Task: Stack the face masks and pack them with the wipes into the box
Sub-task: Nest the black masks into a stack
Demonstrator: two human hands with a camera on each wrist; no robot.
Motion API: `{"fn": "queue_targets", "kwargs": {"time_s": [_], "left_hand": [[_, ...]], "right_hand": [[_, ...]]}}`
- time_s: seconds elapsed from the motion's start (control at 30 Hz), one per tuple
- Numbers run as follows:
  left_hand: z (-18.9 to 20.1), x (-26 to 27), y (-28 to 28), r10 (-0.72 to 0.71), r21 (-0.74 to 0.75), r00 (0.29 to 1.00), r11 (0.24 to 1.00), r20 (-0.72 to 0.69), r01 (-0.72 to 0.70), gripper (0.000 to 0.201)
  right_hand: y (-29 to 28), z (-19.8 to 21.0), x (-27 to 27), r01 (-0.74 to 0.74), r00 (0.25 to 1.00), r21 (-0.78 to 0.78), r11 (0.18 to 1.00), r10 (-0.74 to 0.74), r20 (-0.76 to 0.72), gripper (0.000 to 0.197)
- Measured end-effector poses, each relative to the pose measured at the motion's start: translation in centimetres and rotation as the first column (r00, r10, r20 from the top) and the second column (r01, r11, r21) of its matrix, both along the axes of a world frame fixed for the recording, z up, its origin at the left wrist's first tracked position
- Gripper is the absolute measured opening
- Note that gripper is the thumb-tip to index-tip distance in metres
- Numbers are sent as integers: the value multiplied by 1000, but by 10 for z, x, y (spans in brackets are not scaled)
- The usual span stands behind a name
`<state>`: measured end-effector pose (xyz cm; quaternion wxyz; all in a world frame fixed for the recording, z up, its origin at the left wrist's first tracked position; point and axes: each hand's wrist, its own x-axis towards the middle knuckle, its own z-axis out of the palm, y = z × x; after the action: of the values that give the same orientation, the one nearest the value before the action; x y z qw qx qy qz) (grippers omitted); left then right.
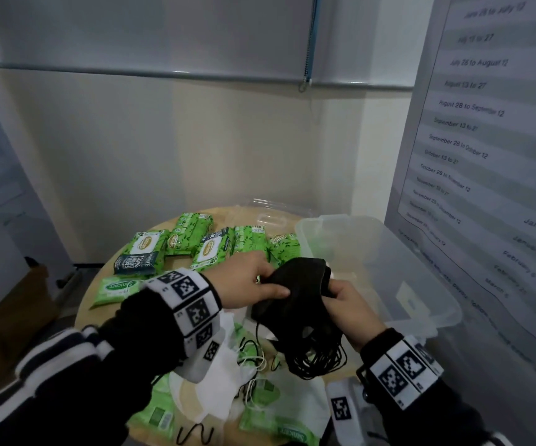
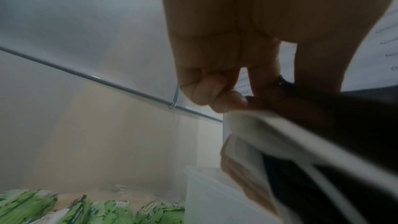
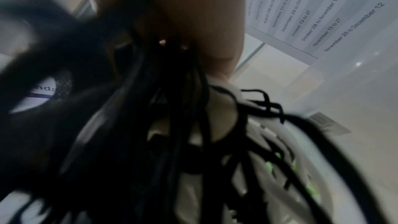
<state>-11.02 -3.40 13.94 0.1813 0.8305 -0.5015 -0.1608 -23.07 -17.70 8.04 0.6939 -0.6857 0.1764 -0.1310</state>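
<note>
Round pale wooden table point(image 1: 83, 312) in a white-walled corner, strewn with glossy green wipe packs point(image 1: 141, 252). Left hand point(image 1: 244, 280) and right hand point(image 1: 353, 309) both pinched on a bundle of soft black fabric face masks point(image 1: 295, 297), held above the table just left of the clear plastic box point(image 1: 421, 268). Thin elastic ear loops point(image 1: 318, 358) dangling: likely to snag the white masks point(image 1: 224, 378) beneath and drag them, or spoil the stack.
</note>
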Motion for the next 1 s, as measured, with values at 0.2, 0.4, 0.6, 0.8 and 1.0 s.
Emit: {"fn": "queue_targets", "kwargs": {"time_s": [0.2, 0.4, 0.6, 0.8, 1.0], "left_hand": [[-1, -4, -4, 64, -121, 998, 990, -16, -66, 30], [-8, -2, -12, 16, -279, 961, 956, -275, -96, 17], [-22, 4, -14, 45, -268, 540, 832, -840, -486, 15], [-29, 2, -14, -59, -243, 313, 769, -948, -591, 32], [-28, 4, -20, -62, -303, 322, 544, -945, -782, 14]], "right_hand": [[1, 2, -1, -76, 997, -38, 996, 75, -15, 22], [-1, 6, 0, -79, 997, -14, 997, 78, -12, 26], [-2, 3, -3, -80, 989, 46, 996, 74, 127, 35], [-4, -1, -1, 32, 987, 93, 995, -46, 155, 37], [-3, -3, -1, 144, 986, 155, 977, -155, 67, 7]]}}
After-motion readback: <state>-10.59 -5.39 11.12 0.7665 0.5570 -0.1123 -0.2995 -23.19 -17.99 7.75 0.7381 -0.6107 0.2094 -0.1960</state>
